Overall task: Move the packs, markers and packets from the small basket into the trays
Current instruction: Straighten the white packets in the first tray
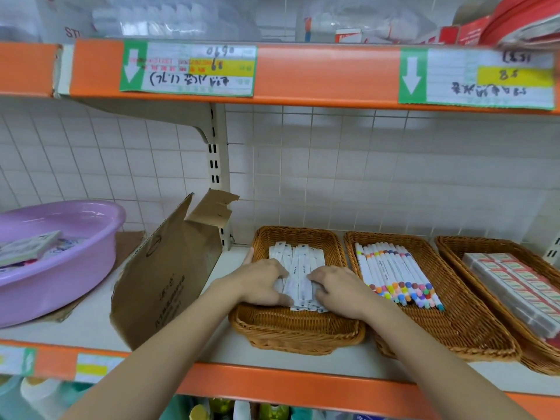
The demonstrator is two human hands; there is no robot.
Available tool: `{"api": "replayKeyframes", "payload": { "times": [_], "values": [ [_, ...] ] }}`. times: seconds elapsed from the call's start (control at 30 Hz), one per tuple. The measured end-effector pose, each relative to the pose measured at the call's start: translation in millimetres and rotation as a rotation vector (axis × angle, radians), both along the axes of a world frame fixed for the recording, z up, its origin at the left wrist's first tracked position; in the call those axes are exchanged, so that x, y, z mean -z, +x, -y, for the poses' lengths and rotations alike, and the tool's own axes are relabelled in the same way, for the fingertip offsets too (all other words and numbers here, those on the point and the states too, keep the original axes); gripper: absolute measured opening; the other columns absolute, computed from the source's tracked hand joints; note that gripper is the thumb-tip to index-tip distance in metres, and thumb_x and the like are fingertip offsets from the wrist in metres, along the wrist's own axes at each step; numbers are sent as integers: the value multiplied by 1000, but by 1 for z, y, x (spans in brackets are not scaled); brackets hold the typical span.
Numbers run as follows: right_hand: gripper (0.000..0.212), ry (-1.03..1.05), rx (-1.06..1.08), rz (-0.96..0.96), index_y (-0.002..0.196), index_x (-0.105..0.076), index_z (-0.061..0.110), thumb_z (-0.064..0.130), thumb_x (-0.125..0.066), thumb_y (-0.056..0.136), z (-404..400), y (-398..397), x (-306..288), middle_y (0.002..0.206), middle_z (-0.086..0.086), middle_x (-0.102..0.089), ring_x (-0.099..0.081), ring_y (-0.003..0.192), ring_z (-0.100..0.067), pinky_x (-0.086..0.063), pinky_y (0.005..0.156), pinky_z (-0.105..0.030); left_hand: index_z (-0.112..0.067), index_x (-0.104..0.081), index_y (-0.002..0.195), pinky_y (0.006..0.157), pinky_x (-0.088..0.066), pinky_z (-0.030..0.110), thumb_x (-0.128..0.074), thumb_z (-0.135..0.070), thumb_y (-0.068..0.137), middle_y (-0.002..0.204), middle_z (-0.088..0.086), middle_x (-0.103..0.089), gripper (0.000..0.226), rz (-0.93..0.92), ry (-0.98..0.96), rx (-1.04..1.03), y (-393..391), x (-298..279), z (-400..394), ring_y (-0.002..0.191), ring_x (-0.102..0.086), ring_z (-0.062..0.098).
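Three wicker trays stand side by side on the shelf. The left tray (pixel 298 330) holds a pile of long white packets (pixel 300 272). My left hand (pixel 260 281) lies on the pile's left side and my right hand (pixel 341 291) on its right side, fingers curled against the packets' edges. White markers with coloured caps (pixel 397 274) fill the middle tray (pixel 454 331). Flat packs with red labels (pixel 515 289) lie in the right tray (pixel 542 350). No small basket is in view.
A torn cardboard sheet (pixel 165 277) leans against the shelf upright just left of the trays. Further left a purple plastic basin (pixel 60 268) holds some small packs. An orange-edged shelf (pixel 303 74) with price labels hangs overhead. Bottles show on the shelf below.
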State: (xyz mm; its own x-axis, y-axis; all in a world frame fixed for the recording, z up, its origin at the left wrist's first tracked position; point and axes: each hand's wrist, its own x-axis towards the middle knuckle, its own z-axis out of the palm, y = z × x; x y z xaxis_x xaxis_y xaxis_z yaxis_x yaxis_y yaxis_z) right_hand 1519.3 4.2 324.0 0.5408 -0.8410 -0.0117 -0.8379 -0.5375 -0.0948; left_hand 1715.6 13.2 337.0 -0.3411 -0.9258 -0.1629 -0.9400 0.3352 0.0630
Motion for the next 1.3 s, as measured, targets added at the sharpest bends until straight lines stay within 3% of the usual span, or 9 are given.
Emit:
{"api": "replayKeyframes", "payload": {
  "times": [0.1,0.2,0.37,0.5,0.7,0.87,1.0,1.13,1.3],
  "values": [
    [58,-1,-13,-77,147,-38,22,43,-47,94,-2,3,-2,151,1,-40,-35,136,-20,-22,112,-36,-15,-37,145,117,9,52,-50,-73,80,149,2,-39,88,106,-15,27,-8,3,-3,140,-31,20],
    [64,4,-17,-110,147,-37,25,55,-47,92,-5,5,-4,151,3,-39,-35,136,-20,-21,111,-37,-16,-41,142,117,6,49,-52,-75,77,146,0,-45,88,93,-47,23,-10,6,-3,137,-35,19],
    [67,-31,24,-86,144,-42,17,56,-50,91,-8,5,-5,156,-4,-28,-26,141,-21,-22,113,-37,-26,-34,147,118,8,44,-60,-63,81,150,-6,-40,80,35,-69,53,-8,7,-6,141,-29,14],
    [68,-6,-23,-79,150,-28,32,59,-49,91,-10,4,-4,161,2,-16,-17,145,-19,-17,115,-39,-29,-36,145,118,6,44,-60,-60,83,149,-8,-40,74,19,-92,66,-8,8,-7,141,-28,14],
    [68,-32,25,-96,146,-40,20,59,-48,91,-8,6,-4,159,-3,-23,-23,143,-21,-22,114,-37,-26,-31,147,118,6,46,-51,-62,87,151,-4,-37,72,108,-90,57,-10,8,-8,142,-25,16],
    [60,-15,-31,-156,147,-32,39,62,-42,92,-9,5,-3,160,0,-16,-20,144,-23,-18,115,-40,-23,-38,143,118,3,46,-47,-66,86,145,-3,-44,71,112,-116,54,-11,10,-9,138,-31,17],
    [54,-29,3,-109,142,-44,31,56,-46,94,-10,5,-4,159,-2,-19,-22,143,-22,-21,114,-39,-23,-35,146,118,4,48,-45,-67,87,149,-2,-39,74,148,-124,51,-11,10,-8,140,-28,17],
    [53,-22,-36,-126,144,-37,40,56,-44,94,-10,5,-3,160,1,-14,-20,144,-22,-20,115,-41,-30,-25,150,118,4,50,-40,-66,90,155,-2,-28,71,190,-119,77,-11,11,-9,143,-22,20],
    [52,-22,-6,-108,141,-45,30,53,-48,94,-12,6,-6,154,-2,-31,-30,139,-21,-25,112,-38,-34,-30,147,118,4,51,-37,-68,90,155,0,-29,67,210,-109,74,-11,11,-8,142,-23,22]
  ]
}}
